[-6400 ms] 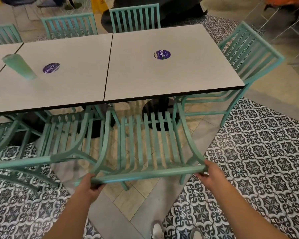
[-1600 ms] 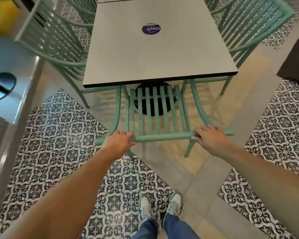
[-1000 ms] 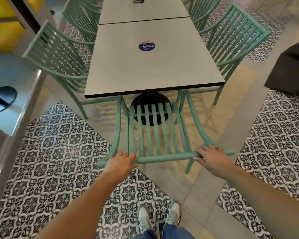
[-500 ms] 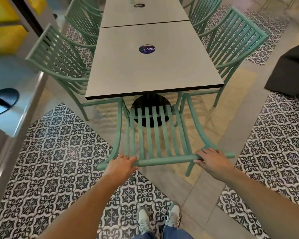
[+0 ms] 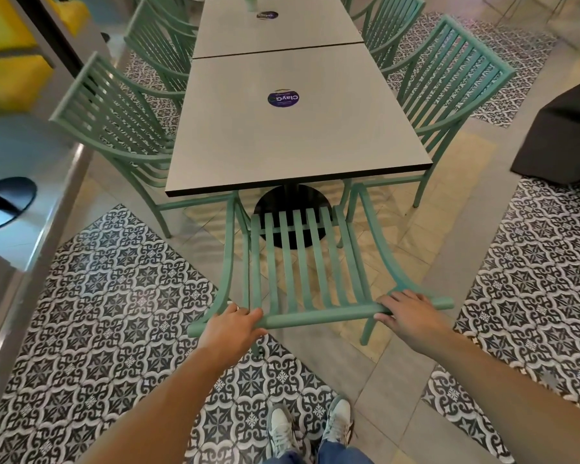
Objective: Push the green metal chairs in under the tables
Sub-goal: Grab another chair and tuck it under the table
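Observation:
A green metal chair point(image 5: 302, 262) with a slatted back stands at the near end of a grey table point(image 5: 292, 139), its seat under the table top. My left hand point(image 5: 230, 329) grips the left part of the chair's top rail. My right hand point(image 5: 407, 313) lies over the right part of the same rail, fingers curled on it. The chair's front legs are hidden beneath the table.
More green chairs stand along the left side point(image 5: 114, 125) and right side point(image 5: 449, 78) of the tables. A second table point(image 5: 275, 28) joins behind. A grey counter point(image 5: 21, 202) runs along the left, and a dark block point(image 5: 563, 135) sits on the right. My feet point(image 5: 312, 430) are on patterned tiles.
Since 6.4 s ago I have gone from a chair on the long side to this end chair. Over the last second my hands stay on the rail; the view has pulled back slightly.

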`<state>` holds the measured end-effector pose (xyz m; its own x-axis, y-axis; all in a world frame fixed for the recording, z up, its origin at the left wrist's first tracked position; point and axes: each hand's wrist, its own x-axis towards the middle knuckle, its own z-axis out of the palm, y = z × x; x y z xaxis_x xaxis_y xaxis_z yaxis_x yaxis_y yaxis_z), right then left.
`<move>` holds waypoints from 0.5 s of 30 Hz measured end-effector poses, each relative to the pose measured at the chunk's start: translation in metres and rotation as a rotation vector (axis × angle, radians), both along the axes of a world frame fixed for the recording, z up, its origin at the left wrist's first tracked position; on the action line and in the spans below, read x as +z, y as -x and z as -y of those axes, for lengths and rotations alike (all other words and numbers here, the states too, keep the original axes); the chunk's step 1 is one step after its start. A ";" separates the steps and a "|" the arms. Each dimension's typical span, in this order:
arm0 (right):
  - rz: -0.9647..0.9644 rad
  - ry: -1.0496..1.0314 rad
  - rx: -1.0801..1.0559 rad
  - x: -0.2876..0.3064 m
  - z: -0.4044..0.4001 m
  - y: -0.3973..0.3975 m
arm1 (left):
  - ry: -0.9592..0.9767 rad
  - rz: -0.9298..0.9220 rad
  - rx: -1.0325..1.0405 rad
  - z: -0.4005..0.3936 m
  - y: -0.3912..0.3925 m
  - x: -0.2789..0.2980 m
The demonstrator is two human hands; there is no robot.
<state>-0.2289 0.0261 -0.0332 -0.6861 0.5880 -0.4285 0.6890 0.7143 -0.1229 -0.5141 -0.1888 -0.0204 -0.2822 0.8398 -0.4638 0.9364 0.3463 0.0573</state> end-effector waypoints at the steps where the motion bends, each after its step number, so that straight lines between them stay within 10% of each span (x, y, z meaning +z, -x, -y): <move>1: -0.008 -0.003 -0.002 0.000 0.001 0.000 | -0.001 -0.001 -0.001 0.000 0.000 0.000; 15: -0.015 0.010 -0.028 0.001 0.005 0.003 | -0.032 -0.009 0.003 0.004 0.005 -0.005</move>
